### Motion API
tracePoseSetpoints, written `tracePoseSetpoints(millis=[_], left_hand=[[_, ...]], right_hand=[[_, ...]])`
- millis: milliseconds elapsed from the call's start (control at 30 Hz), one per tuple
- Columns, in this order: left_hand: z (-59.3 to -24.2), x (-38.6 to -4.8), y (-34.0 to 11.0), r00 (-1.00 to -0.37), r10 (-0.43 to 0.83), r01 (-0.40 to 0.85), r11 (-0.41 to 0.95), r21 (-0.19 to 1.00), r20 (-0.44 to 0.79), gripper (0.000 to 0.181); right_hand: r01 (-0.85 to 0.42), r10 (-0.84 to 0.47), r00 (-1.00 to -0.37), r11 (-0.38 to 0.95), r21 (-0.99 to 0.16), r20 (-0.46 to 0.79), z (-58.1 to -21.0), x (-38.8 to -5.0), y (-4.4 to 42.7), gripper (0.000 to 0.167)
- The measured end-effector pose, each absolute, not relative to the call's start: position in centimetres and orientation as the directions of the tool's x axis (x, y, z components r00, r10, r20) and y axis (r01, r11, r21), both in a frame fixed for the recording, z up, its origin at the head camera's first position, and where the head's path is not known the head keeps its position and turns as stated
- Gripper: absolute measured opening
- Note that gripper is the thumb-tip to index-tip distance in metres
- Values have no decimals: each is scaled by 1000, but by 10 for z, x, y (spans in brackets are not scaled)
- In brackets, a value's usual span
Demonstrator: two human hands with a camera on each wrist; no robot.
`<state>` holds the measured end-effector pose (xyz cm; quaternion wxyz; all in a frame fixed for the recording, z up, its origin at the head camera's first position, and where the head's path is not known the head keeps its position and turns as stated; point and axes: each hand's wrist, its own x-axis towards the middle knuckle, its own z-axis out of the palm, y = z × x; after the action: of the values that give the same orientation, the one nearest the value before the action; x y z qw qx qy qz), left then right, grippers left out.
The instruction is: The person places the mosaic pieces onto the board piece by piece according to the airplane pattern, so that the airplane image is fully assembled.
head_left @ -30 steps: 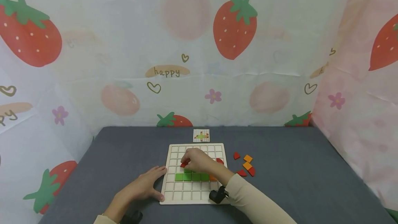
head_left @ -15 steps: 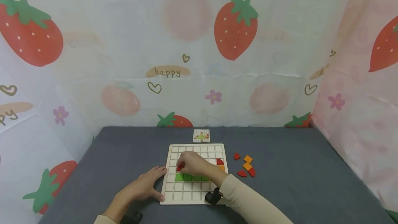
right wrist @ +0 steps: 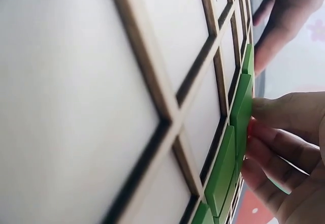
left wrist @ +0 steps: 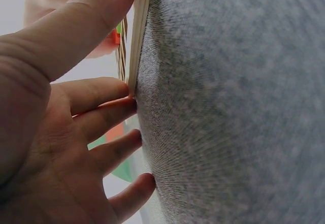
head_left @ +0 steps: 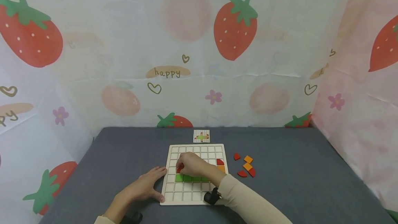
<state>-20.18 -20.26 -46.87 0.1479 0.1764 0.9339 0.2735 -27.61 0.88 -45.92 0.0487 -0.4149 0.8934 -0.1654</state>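
A wooden grid board [head_left: 186, 196] lies on the dark table. My right hand [head_left: 193, 164] is over its left-middle part, fingertips pinching a red piece [head_left: 178, 170] just behind the left end of a row of green squares [head_left: 179, 177]. In the right wrist view the thumb and fingers of the right hand [right wrist: 289, 148] meet beside green squares [right wrist: 221, 170], with a sliver of red between them. My left hand [head_left: 141, 186] lies spread at the board's left edge, thumb on its front corner; the left wrist view shows the hand [left wrist: 66, 132] with thumb and fingertips touching the board's side [left wrist: 140, 31].
Right of the board lie orange squares [head_left: 248, 159] and several red quarter-round pieces [head_left: 242, 173]. A red piece [head_left: 220, 162] and an orange one [head_left: 221, 168] sit at the board's right side. Behind the board is a small pattern card [head_left: 201, 136].
My right hand has moved left and slightly toward the front with the red piece, uncovering an orange piece on the board's right side. The left hand has stayed in place.
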Motion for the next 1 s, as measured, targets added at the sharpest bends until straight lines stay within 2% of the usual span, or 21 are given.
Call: tracePoseSetpoints(millis=[400,667,1000], left_hand=[[-468,-202,-203,-893,411,247,790,560,-186,98],[-469,-201,-201,-901,397,247,802,544,-177,97],[-468,-202,-200,-901,387,231,811,538,-196,97]], right_hand=[[-731,-762,-646,598,-330,50,-459,-275,6,16],[-640,-725,-688,586,-497,32,-454,-278,23,19],[-571,-670,-741,585,-576,55,-447,-285,62,21]])
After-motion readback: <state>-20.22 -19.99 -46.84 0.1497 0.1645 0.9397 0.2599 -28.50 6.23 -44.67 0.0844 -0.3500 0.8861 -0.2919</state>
